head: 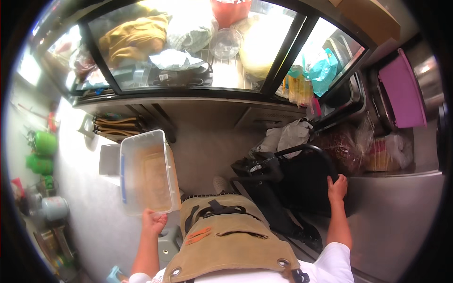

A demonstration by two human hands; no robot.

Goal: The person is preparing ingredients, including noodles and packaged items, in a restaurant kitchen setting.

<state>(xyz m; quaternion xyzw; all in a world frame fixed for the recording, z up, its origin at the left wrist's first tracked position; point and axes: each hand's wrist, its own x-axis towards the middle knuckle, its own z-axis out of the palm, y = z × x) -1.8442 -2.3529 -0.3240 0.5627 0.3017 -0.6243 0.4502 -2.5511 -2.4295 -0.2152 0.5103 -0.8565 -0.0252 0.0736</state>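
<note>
My left hand (154, 221) grips the near rim of a clear plastic storage box (155, 177), fingers hooked over its edge. The box is tilted with its open top towards me, and nothing is visible inside it. On the other side, my right hand (338, 187) is closed around the curved black tube of a folding frame (304, 173) with a dark panel. This looks like a folding chair, though I cannot tell for certain. Its lower part leans down beside my tan apron (230, 237).
A glass-fronted display case (191, 97) packed with bags and containers spans the far side. Green gas canisters (44, 141) stand at the left. Wrapped bags (290, 136) lie beyond the frame. A metal counter (393, 212) and a pink plastic bin (401, 92) are at the right.
</note>
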